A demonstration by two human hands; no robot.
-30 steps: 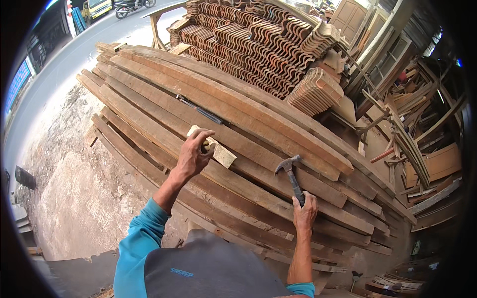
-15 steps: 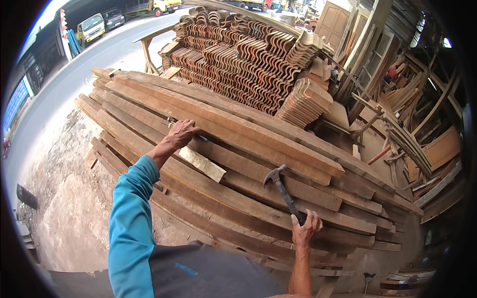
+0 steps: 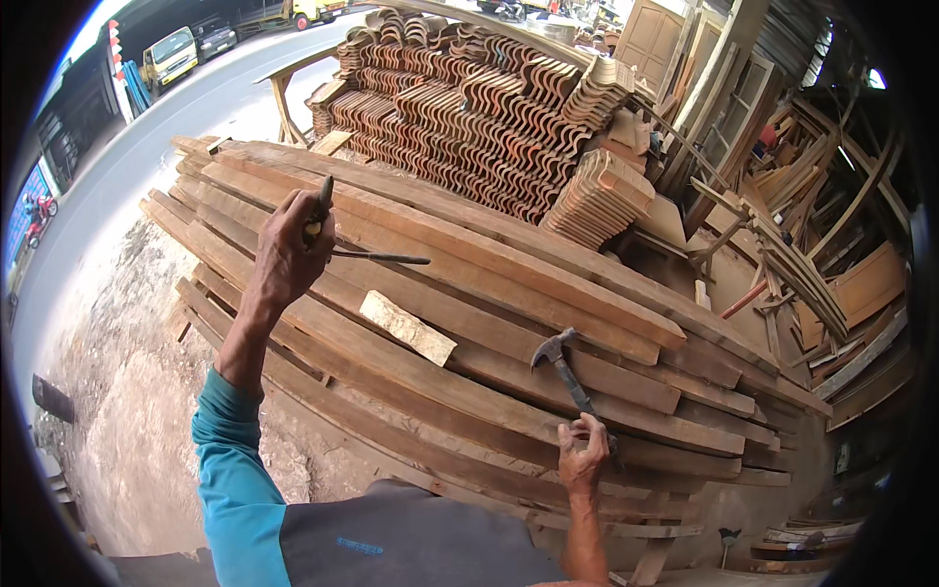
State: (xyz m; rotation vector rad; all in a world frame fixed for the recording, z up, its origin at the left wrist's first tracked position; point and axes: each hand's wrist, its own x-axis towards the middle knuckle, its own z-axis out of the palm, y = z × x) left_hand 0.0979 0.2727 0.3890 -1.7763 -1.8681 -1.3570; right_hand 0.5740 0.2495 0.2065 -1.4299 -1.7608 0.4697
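Observation:
My left hand [image 3: 293, 245] is raised over the stacked beams, its fingers closed around a slim dark tool [image 3: 386, 258]. A dark tip sticks up above the fist, a yellow-and-black part shows between the fingers, and a thin dark rod points right; I cannot make out its exact kind. My right hand [image 3: 584, 450] grips the dark handle of a claw hammer [image 3: 575, 383], whose metal head points away from me over the beams. Between the hands, a short pale wood offcut [image 3: 406, 328] lies on the brown wooden beams [image 3: 469, 401].
Behind the beams stands a tall stack of curved clay roof tiles [image 3: 460, 127]. Scrap timber [image 3: 782, 274] and door panels [image 3: 650, 39] crowd the right side. A road with a parked truck [image 3: 171, 57] and a red motorbike [image 3: 39, 217] runs along the left.
My left hand has lifted off the beams and moved left with the dark tool. The hammer and my right hand have shifted slightly. A red motorbike has come further into view.

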